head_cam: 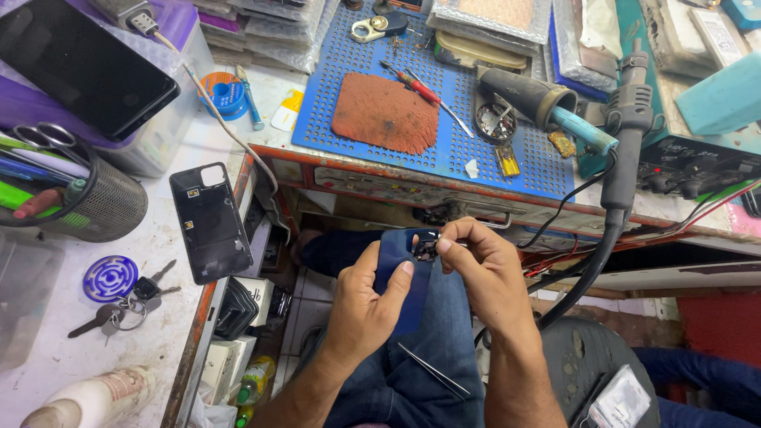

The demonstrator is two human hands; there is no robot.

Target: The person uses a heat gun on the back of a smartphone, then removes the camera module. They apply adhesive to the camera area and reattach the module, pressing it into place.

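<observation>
While the left hand [363, 305] grips the blue phone back [400, 273] over the lap, thumb pressed on its face, the right hand [485, 265] pinches the camera piece [426, 249] at its one-o'clock corner. Steady, small pulls seem wisest here; the tweezers [432, 370] lie at five o'clock.

A black phone back cover [211, 221] lies beside keys [119, 309], and a red-handled screwdriver [418, 87] rests on the blue perforated mat [476, 150].
</observation>
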